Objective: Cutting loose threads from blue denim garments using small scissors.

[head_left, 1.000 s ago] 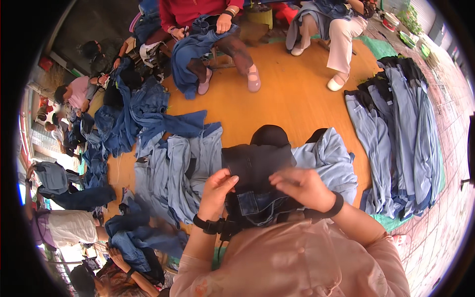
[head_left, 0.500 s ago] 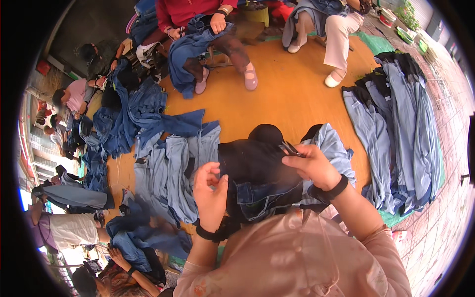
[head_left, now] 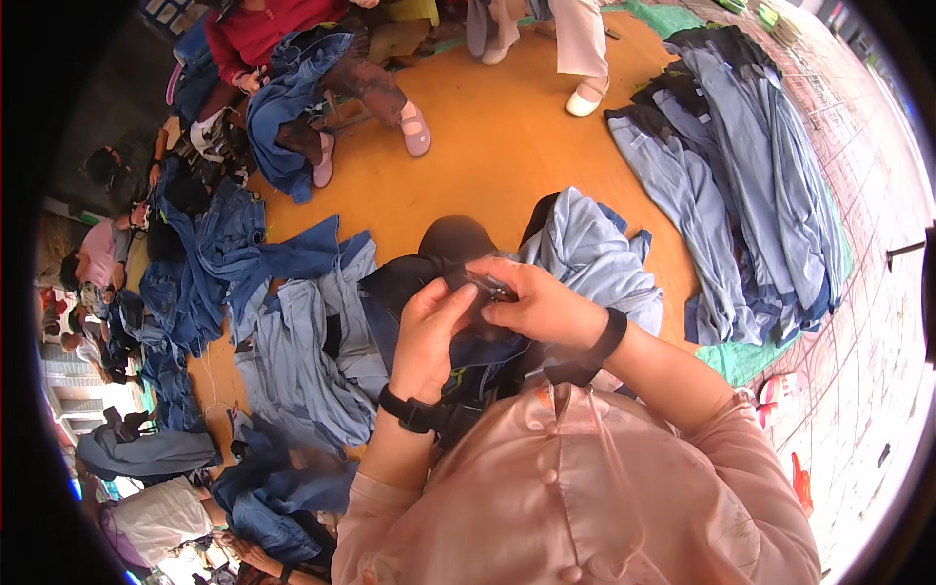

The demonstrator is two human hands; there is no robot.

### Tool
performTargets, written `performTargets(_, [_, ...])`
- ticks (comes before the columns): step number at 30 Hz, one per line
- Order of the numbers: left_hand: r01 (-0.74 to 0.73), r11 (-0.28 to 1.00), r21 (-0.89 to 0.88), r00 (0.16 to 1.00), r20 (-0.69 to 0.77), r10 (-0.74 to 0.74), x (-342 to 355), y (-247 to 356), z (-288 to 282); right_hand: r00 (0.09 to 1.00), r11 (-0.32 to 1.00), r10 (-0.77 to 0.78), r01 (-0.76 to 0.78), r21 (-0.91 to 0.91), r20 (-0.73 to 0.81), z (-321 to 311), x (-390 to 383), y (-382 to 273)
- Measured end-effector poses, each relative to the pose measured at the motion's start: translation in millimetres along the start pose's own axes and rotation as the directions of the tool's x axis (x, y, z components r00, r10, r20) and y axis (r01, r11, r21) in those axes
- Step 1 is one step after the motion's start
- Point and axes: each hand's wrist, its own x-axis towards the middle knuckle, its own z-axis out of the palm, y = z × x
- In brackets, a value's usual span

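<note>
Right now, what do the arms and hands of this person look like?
The left hand and right hand wear no gloves. There's a black strap with a boxy dark piece on the left wrist and a black band on the right. The sleeves are pale pink and slightly shiny.

Matt dark denim garment [head_left: 478, 349], smooth satiny blouse [head_left: 604, 478]
</note>
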Motion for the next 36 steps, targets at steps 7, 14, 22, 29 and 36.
performTargets(7, [-0.042, 0.834, -0.55, 0.998, 0.017, 0.061, -28, -1, -24, 0.955, 0.997, -0.041, 0.022, -0.068, -0.294, -21, 6, 32])
performTargets(14, [0.08, 0.67, -0.738, 0.909, 0.33, 0.255, -14, -22, -36, 0.973, 0.861, -0.165, 0.063, -0.504, -0.162, 4, 14, 18])
performTargets(22, [-0.07, 0.803, -0.592, 0.997, -0.016, 0.075, -39, 3, -7, 0.922, 0.97, -0.132, 0.046, -0.238, -0.363, 2, -8, 18])
performTargets(29, [-0.052, 0.98, -0.191, 0.998, 0.018, 0.056, -45, 13, -1, 0.941, 0.973, -0.191, 0.145, -0.179, -0.28, -7, -2, 20])
performTargets(36, [-0.149, 0.95, 0.274, 0.965, -0.171, 0.2, -48, 8, -14, 0.923, 0.93, -0.254, 0.151, -0.334, -0.289, -20, -16, 15])
